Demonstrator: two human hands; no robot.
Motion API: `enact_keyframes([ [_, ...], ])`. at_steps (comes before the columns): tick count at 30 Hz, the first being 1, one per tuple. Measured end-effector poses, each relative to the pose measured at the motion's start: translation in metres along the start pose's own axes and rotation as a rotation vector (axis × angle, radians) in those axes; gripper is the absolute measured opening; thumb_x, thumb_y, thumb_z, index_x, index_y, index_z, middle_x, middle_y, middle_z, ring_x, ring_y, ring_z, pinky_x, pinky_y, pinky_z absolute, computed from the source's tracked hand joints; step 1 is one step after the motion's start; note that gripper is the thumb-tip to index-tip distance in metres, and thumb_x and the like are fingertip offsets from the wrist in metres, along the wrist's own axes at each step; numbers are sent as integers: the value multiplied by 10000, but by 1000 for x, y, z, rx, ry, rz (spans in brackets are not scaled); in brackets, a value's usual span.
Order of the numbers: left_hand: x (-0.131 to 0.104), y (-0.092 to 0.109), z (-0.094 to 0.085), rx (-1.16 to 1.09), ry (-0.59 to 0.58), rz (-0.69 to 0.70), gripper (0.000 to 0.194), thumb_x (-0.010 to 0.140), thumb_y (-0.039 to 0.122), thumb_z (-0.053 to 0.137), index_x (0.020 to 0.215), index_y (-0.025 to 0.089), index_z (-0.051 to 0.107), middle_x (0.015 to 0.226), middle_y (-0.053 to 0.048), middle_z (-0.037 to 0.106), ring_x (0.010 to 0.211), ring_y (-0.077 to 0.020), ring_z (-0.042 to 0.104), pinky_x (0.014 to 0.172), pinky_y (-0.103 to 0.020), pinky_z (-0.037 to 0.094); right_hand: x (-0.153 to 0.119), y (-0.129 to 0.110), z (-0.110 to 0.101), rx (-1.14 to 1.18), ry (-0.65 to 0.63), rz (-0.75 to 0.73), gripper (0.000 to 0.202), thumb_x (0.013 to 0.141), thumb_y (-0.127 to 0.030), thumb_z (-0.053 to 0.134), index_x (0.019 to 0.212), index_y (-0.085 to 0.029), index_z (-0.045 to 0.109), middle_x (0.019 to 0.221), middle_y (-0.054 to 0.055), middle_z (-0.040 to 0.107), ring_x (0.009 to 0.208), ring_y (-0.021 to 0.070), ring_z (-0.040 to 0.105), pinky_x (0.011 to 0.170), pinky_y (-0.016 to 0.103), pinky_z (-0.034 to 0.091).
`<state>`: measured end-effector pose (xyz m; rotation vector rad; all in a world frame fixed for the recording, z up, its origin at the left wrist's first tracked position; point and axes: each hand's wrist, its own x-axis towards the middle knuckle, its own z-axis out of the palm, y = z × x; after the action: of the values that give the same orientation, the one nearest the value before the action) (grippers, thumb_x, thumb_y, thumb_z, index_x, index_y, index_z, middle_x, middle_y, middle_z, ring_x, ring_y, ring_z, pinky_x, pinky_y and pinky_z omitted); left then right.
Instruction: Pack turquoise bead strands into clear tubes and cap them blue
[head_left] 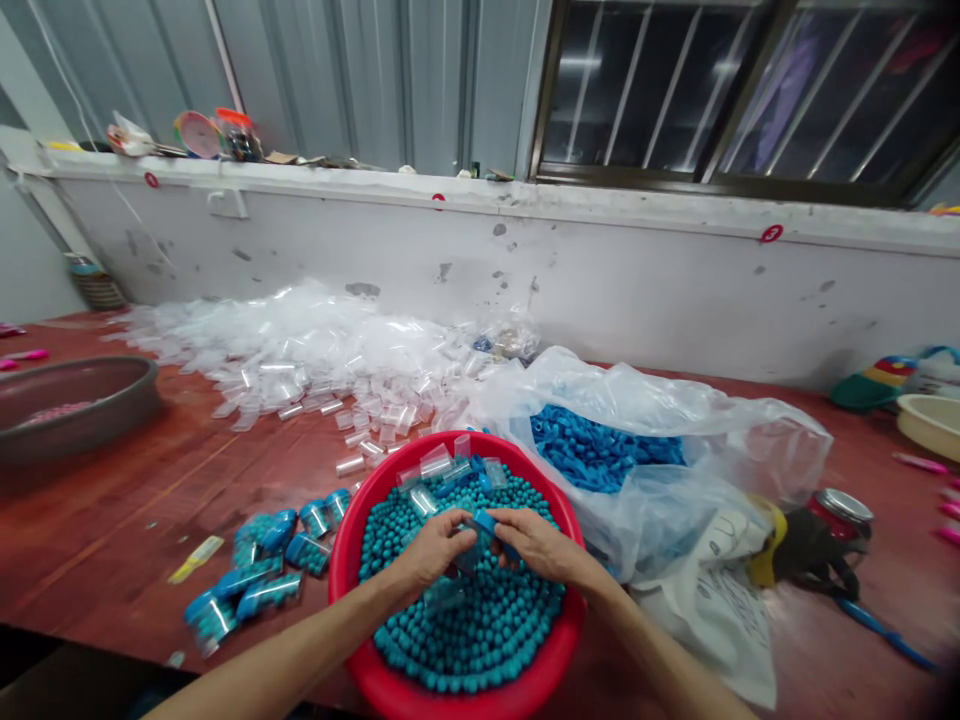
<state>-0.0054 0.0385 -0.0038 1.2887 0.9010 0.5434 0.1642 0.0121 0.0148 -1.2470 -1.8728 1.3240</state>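
Both hands are over a red basin (346, 560) filled with teal beads (480, 655). My left hand (435, 548) is closed around a small clear plastic tube (466, 560), partly hidden by the fingers. With its thumb and fingers, my right hand (541, 542) grips a blue cap (484, 520) at the tube's upper end; whether the cap is fully seated I cannot tell. Several empty clear tubes (436, 462) lie on the beads at the basin's far side. Left of the basin, capped tubes of teal beads (268, 594) lie in a loose group.
A heap of clear tubes (322, 335) spreads along the wall. Behind the basin to the right, a plastic bag (772, 440) holds blue caps (600, 447). A grey basin (142, 395) stands left, a yellow tool (196, 558) nearer. A metal-lidded jar (844, 508) is at right.
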Motion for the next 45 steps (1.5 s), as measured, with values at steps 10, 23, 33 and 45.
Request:
enact_keyframes([
  [10, -11, 3, 12, 9, 168, 19, 321, 709, 386, 483, 879, 115, 511, 539, 45, 515, 368, -83, 473, 328, -174, 284, -6, -11, 17, -182, 259, -112, 263, 853, -220, 347, 742, -180, 582, 581, -33, 476, 494, 83, 423, 479, 178, 334],
  [23, -20, 11, 16, -56, 220, 12, 490, 685, 255, 498, 1149, 107, 442, 545, 78, 456, 339, -46, 402, 313, -168, 334, -12, -16, 19, -315, 244, -108, 317, 874, -215, 315, 751, -171, 604, 579, -28, 524, 527, 94, 445, 507, 182, 311],
  [33, -22, 4, 15, -95, 207, 26, 422, 694, 255, 505, 1096, 133, 468, 584, 56, 501, 355, -42, 408, 314, -157, 351, -10, -12, 26, -136, 258, -74, 326, 863, -345, 353, 749, -167, 600, 570, -13, 508, 481, 94, 426, 473, 199, 326],
  [45, -26, 0, 6, -138, 94, 49, 558, 670, 225, 544, 1199, 145, 384, 682, 33, 528, 408, -41, 434, 362, -161, 381, -10, -3, 33, 146, 286, 33, 337, 830, -406, 403, 622, -174, 532, 506, -45, 445, 383, 68, 355, 378, 188, 281],
])
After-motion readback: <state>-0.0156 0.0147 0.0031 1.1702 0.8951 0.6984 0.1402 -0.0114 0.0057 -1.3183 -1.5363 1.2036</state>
